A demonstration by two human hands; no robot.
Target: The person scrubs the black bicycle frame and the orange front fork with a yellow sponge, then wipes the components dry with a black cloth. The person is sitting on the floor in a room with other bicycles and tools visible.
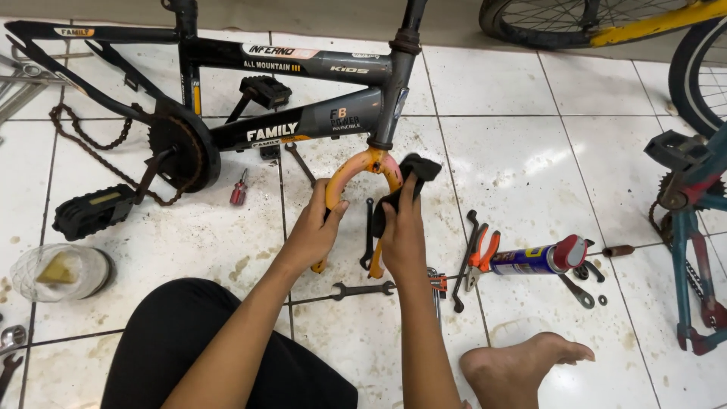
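Observation:
A black children's bicycle frame (303, 121) lies on the white tiled floor, its orange front fork (369, 163) pointing toward me. My left hand (316, 231) grips the left fork leg. My right hand (403, 231) holds a black rag (409, 178) pressed against the right fork leg. A rusty chain (87, 136) hangs loose by the chainring (182, 148), and black pedals (92, 210) stick out on both sides.
Wrenches (362, 288), orange-handled pliers (480, 257), a blue spray can with red cap (539, 258), a red screwdriver (238, 189) and small parts lie on the stained tiles. A clear lidded container (60, 271) sits at left. A teal bicycle (693, 227) stands right; my bare foot (522, 362) rests below.

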